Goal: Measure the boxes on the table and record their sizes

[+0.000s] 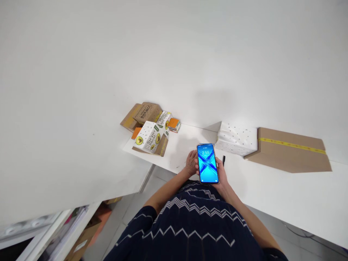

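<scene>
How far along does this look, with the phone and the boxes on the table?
Looks done: the phone is awake, its lit screen reading 2:55. In hand: the right hand holds it, with the left hand close beside. Left: unclear; the spotted white box and brown carton sit unheld.

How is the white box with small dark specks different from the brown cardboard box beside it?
The white speckled box has a dotted surface, while the brown cardboard box is plain apart from its yellow tape; no such tape shows on the white box. The cardboard box looks longer than the white one. The white box is nearer the lit blue-screen phone. Both rest on the white table.
</scene>
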Demonstrator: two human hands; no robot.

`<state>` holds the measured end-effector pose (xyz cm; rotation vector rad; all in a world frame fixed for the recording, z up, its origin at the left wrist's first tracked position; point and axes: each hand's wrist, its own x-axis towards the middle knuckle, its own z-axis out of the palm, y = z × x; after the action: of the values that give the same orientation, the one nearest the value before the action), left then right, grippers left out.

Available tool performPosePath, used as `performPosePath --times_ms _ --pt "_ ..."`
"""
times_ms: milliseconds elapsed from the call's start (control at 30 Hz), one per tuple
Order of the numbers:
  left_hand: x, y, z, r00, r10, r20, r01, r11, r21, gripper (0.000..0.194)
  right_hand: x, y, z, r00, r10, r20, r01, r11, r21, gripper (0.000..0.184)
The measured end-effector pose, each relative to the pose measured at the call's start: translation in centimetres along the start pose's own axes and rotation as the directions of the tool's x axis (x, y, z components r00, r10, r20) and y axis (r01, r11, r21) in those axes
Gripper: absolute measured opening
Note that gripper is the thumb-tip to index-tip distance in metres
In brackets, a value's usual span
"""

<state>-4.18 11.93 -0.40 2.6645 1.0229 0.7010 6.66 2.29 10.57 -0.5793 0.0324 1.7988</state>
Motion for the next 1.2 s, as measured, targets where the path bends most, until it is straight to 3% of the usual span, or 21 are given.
performPosePath --times_ms 200,333,433,500,567,633,733,833,933,1000,1133,1200 --pt "0.3 0.4 -0.9 0.996 0.095 0.001 -0.094 0.99 0.1 0.032 -0.5 -0.5 -0.4 0.997 -0.039 -0.061 0.035 0.998 -0.056 0.054" --pt "0.4 0.9 -2.1 0.987 0.158 0.027 -0.16 0.978 0.136 0.033 -1.7 -1.7 -2.0 0.962 -0.172 -0.214 0.139 0.977 -0.163 0.051" --pt "0.5 1.3 -2.7 0.986 0.165 0.01 -0.165 0.976 0.146 0.031 -3.0 -2.8 -4.8 0.863 -0.359 -0.356 0.252 0.915 -0.314 0.052" --pt "0.6 1.4 -3.0 0.987 0.16 0.02 -0.161 0.978 0.136 0.032 -4.0 -3.5 -7.4 0.74 -0.483 -0.468 0.247 0.842 -0.479 0.056" --pt "0.6 1.5 -3.3 0.99 0.133 0.051 -0.138 0.982 0.132 0.033 -5.2 -4.0 -10.3 0.547 -0.609 -0.575 0.095 0.727 -0.68 0.059" --pt "0.8 1.7 -3.6 0.993 0.075 0.09 -0.088 0.984 0.158 0.037 -6.3 -4.3 -13.0 0.42 -0.706 -0.569 -0.193 0.544 -0.817 0.063" --pt "1.3 1.7 -4.1 0.989 -0.044 0.138 0.013 0.974 0.224 0.049 -7.2 -4.1 -16.0 0.373 -0.755 -0.54 -0.582 0.263 -0.77 0.063" --pt "2.1 1.3 -4.7 0.979 -0.081 0.188 0.038 0.975 0.219 0.062 -7.1 -3.0 -17.3 0.312 -0.813 -0.492 -0.758 0.1 -0.645 0.062" --pt "3.3 0.4 -5.0 0.971 -0.098 0.218 0.061 0.984 0.17 0.069 -6.4 -1.5 -17.8 0.3 -0.875 -0.38 -0.805 -0.019 -0.592 0.061" --pt "4.5 -0.4 -4.9 0.959 -0.193 0.206 0.16 0.973 0.168 0.068 -5.8 -0.8 -18.1 0.293 -0.902 -0.315 -0.811 -0.06 -0.582 0.059" --pt "8.0 -1.6 -4.0 0.866 -0.47 0.171 0.451 0.882 0.135 0.06 -4.9 -0.4 -18.7 0.279 -0.922 -0.269 -0.804 -0.071 -0.59 0.059" --pt "10.0 -1.6 -3.2 0.824 -0.542 0.167 0.535 0.84 0.09 0.057 -4.7 -0.4 -18.9 0.28 -0.919 -0.279 -0.806 -0.068 -0.588 0.06"
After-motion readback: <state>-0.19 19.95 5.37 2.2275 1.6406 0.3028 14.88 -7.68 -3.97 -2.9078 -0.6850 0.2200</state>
